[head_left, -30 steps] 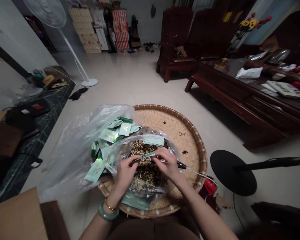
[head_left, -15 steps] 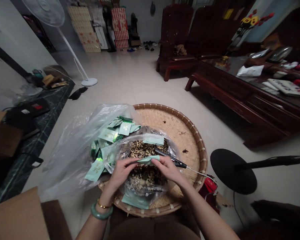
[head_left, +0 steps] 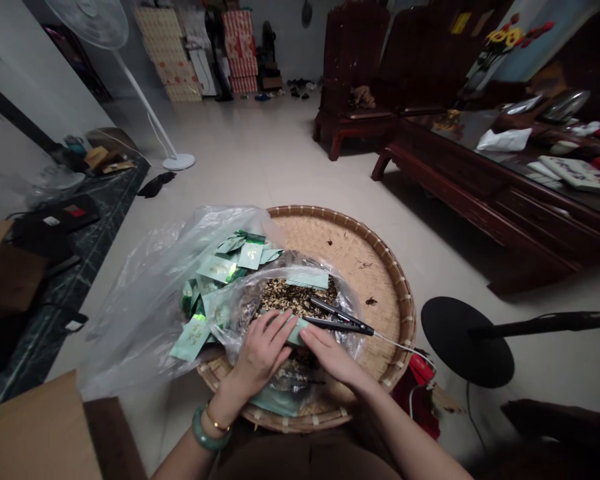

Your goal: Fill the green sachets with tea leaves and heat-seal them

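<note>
Pinching the packet (head_left: 296, 331) by its right end, the right hand (head_left: 327, 350) is just beside the black tongs (head_left: 350, 321), whose 2 arms stand apart. The left hand (head_left: 263, 350) lays its fingers over the packet's left end; whether it grips, I cannot tell. The packet is above the dried mix (head_left: 280, 293) in a clear bag (head_left: 245, 301), on the tray (head_left: 340, 257).

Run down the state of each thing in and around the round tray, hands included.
Left hand: fingers spread over the packet
Right hand: at the packet's right edge
Green packet: between both hands, partly covered
Black tong-like tool: arms apart, lying down, corded
Dried mix: loose, uncovered on top
Other green packets: heaped on crumpled plastic
Round tray: flat, loaded
White fan: upright; running or not, unclear
</note>
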Motion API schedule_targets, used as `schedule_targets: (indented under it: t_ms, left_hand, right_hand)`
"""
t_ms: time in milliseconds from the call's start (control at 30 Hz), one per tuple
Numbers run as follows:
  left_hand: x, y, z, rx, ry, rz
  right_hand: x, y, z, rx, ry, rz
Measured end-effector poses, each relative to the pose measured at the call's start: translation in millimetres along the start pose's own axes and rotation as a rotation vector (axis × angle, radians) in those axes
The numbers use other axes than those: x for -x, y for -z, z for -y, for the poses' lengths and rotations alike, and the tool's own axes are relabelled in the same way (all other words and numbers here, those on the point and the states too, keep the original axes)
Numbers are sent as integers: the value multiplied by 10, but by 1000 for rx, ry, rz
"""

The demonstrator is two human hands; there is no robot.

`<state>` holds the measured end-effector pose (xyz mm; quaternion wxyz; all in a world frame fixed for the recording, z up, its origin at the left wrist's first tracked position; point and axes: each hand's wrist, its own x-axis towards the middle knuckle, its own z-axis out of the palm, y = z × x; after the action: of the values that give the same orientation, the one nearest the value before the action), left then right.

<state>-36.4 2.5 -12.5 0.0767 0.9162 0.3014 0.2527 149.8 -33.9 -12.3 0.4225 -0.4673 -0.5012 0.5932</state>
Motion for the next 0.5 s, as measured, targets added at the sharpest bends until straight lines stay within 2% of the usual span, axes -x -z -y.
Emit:
schedule_targets:
  t_ms: [200, 367, 433, 500]
  left_hand:
    - [-15, -81, 74, 250, 84, -16]
    - [-66, -18, 95, 369, 261, -78]
    - [-74, 11, 114, 397, 350, -94]
    - [-77, 40, 138, 434, 429, -95]
  right_hand:
    - [123, -11, 203, 49, -4, 63]
    - [163, 147, 193, -62, -8, -103]
    - [154, 238, 135, 106, -30, -132]
    - [135, 321, 69, 384, -53, -110]
